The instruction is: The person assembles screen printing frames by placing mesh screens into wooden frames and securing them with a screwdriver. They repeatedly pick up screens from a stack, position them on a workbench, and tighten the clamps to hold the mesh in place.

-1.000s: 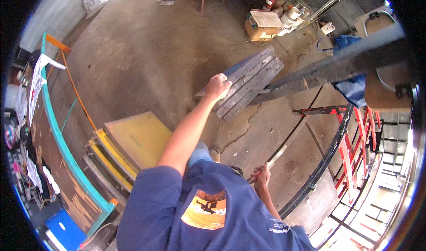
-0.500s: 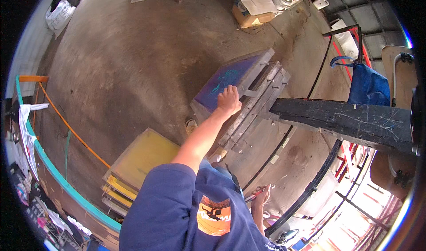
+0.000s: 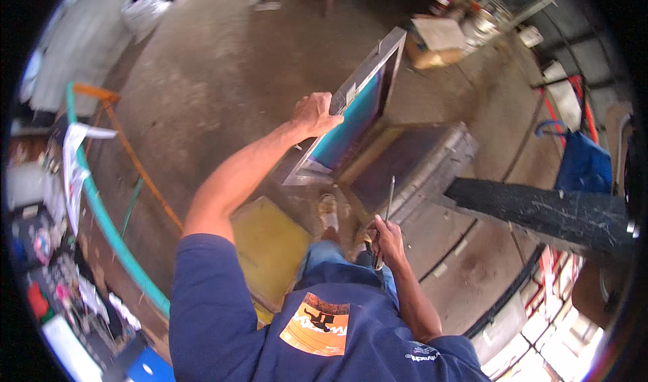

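Observation:
My left hand (image 3: 314, 114) grips the edge of a metal-framed screen (image 3: 354, 108) with blue-green mesh and holds it tilted up off a stack of similar frames (image 3: 418, 162) lying on the concrete floor. My right hand (image 3: 388, 237) is down by my hip, closed around a thin metal rod (image 3: 387, 203) that points upward. My foot in a sandal (image 3: 329, 210) stands beside the stack.
A yellow-meshed frame stack (image 3: 270, 247) lies on the floor at my left. A dark plank (image 3: 540, 210) juts in from the right, near a blue bag (image 3: 584, 166). A cardboard box (image 3: 432, 41) and clutter sit at the far side. A teal-edged table (image 3: 101, 199) runs along the left.
My left hand has lifted the top screen from lying flat on the stack to standing tilted on its edge. My right hand now shows the thin rod.

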Demonstrator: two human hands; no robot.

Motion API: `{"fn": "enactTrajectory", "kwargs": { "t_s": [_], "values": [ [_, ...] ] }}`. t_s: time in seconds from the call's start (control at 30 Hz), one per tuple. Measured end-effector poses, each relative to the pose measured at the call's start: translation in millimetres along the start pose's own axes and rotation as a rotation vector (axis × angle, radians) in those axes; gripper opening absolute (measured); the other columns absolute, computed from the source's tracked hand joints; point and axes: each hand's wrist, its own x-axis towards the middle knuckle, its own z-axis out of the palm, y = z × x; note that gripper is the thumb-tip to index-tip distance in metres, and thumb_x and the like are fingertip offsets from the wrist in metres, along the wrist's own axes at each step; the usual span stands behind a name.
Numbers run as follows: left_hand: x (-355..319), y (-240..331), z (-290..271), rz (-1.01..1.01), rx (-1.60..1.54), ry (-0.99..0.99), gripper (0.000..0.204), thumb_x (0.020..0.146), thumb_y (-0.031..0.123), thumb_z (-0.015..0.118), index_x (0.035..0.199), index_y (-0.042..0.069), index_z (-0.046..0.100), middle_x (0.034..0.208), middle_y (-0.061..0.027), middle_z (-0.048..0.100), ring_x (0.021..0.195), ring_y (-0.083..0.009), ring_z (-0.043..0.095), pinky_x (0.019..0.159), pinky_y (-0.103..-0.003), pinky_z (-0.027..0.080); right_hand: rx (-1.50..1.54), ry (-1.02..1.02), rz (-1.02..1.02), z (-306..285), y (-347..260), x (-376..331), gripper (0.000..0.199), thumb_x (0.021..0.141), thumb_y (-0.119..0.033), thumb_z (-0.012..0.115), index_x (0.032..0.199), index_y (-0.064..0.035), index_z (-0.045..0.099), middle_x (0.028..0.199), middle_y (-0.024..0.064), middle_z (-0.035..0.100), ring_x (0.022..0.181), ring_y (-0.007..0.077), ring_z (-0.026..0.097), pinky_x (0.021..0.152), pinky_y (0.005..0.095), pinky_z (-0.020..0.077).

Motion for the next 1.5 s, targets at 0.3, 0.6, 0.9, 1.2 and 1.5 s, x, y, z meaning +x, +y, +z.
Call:
{"fn": "enactTrajectory", "kwargs": {
  "t_s": [0.3, 0.6, 0.9, 1.2, 1.5],
  "values": [
    [-304.7, 71.9, -243.8, -0.041, 0.261, 0.607, 0.029, 0.078, 0.025, 0.074, 0.089, -0.002, 0.072, 0.072, -0.0172, 0.066, 0.065, -0.0312, 0.064, 0.063, -0.037, 0.048, -0.099, -0.637, 0.028, 65.4, 51.1, -28.2, 0.06, 0.1, -0.053, 0.05, 0.11, 0.0037, 0.067, 0.083, 0.0098, 0.072, 0.043, 0.0102, 0.048, 0.042, 0.0279, 0.0415],
    [-611.9, 352.2, -118.4, -0.488, -0.098, 1.62, 0.028, 0.075, 0.018, 0.08, 0.095, 0.001, 0.069, 0.073, -0.0046, 0.065, 0.061, -0.0085, 0.054, 0.056, -0.03, 0.045, 0.155, -0.998, 0.179, 86.9, 35.5, -254.8, 0.068, 0.096, -0.058, 0.053, 0.141, -0.007, 0.043, 0.127, 0.0155, 0.055, 0.085, 0.0232, 0.059, 0.076, 0.0411, 0.0526],
    [-703.7, 618.9, 48.0, -0.58, 1.025, 2.026, 0.036, 0.066, 0.023, 0.079, 0.09, 0.0, 0.065, 0.08, -0.0149, 0.058, 0.07, -0.032, 0.058, 0.065, -0.04, 0.046, 0.159, -1.894, -0.581, 48.1, 141.3, -380.8, 0.065, 0.093, -0.041, 0.065, 0.142, -0.0037, 0.045, 0.142, 0.0184, 0.047, 0.124, 0.0309, 0.052, 0.106, 0.0465, 0.0443],
    [-750.7, 884.8, 181.3, -1.667, 1.163, 1.367, 0.074, 0.064, 0.046, 0.086, 0.111, -0.002, 0.057, 0.097, -0.0199, 0.058, 0.085, -0.0362, 0.061, 0.072, -0.042, 0.049, -0.398, -2.206, 0.611, -117.0, 317.0, -633.7, 0.068, 0.084, -0.042, 0.063, 0.135, 0.0011, 0.05, 0.133, 0.0168, 0.052, 0.118, 0.0321, 0.052, 0.1, 0.046, 0.0413],
    [-611.3, 1201.2, 110.7, -1.457, 0.324, 2.223, 0.088, 0.097, 0.071, 0.022, 0.138, -0.002, 0.05, 0.139, -0.0189, 0.055, 0.121, -0.0296, 0.056, 0.104, -0.052, 0.043, -0.432, -2.541, 1.012, -271.2, 393.5, -715.0, 0.068, 0.073, -0.019, 0.07, 0.133, 0.0043, 0.05, 0.124, 0.0137, 0.056, 0.112, 0.0293, 0.057, 0.098, 0.0435, 0.0471]
  ]
}}
